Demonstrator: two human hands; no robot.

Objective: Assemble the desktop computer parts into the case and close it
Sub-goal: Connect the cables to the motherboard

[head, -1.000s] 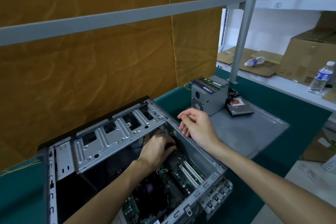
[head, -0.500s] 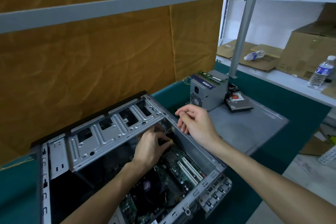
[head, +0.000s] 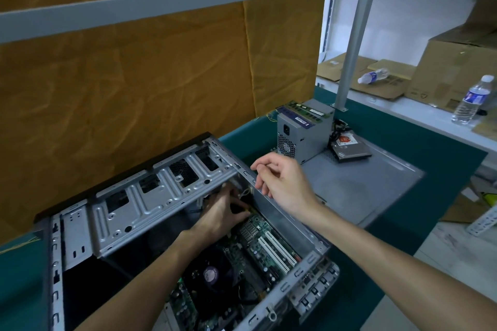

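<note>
The open grey computer case (head: 150, 204) lies on the green table, with its motherboard (head: 258, 247) and dark CPU fan (head: 209, 274) showing inside. My left hand (head: 220, 215) reaches in under the drive bracket and pinches a small dark connector with a yellow tip (head: 248, 209); what it joins to is hidden. Just above the case's far side wall (head: 293, 220) my right hand (head: 285, 183) hovers, fingers loosely curled, holding nothing. Behind it stand the power supply (head: 304, 134) with RAM sticks (head: 304, 111) on top, and a hard drive (head: 349, 152) on the flat side panel (head: 360, 183).
An orange cloth wall (head: 134, 75) rises right behind the case. A grey shelf post (head: 352, 43) stands at the table's back right. The white shelf beyond holds cardboard boxes (head: 451, 72) and two water bottles, one upright (head: 470, 101) and one lying down (head: 373, 76).
My right hand has lifted off the case's side wall and its fingers have curled a little. My left hand has shifted slightly deeper toward the case's far corner.
</note>
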